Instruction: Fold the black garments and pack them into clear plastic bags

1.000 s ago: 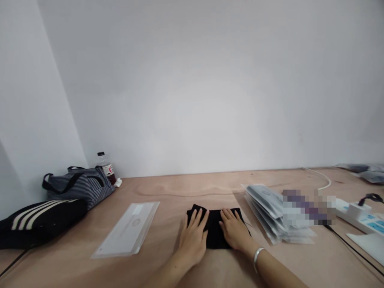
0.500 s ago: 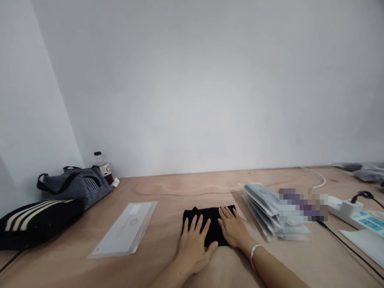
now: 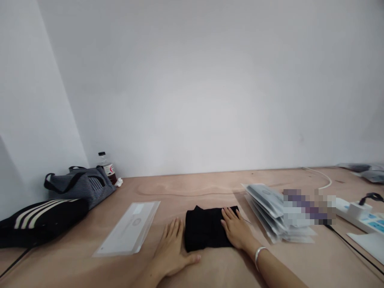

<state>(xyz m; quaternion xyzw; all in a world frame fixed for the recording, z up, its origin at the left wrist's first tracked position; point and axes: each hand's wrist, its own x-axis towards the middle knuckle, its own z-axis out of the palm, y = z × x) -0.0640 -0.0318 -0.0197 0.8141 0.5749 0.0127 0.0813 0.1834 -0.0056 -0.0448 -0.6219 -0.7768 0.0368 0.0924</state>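
A folded black cloth [image 3: 205, 229] lies flat on the wooden table [image 3: 186, 186], with a small peak at its upper left corner. Beside its left edge is my left hand [image 3: 172, 252], fingers extended and thumb pointing right below the cloth; it holds nothing. My right hand [image 3: 238, 230] rests flat on the cloth's right part, fingers spread, with a silver bangle on the wrist. To the left lies a flat translucent bag [image 3: 129, 230] with a printed circular mark. A stack of similar filled bags [image 3: 270, 208] stands to the right of my right hand.
A striped bag [image 3: 81, 184], a bottle [image 3: 108, 168] and a black bag with white stripes [image 3: 51, 220] sit at the left. Towards the right are a pixelated item, a power strip [image 3: 357, 216] with cables, and more plastic bags [image 3: 372, 175] near the wall.
My left hand has moved left off the cloth onto the table beside it. My right hand stays on the cloth. The whole view has shifted slightly.
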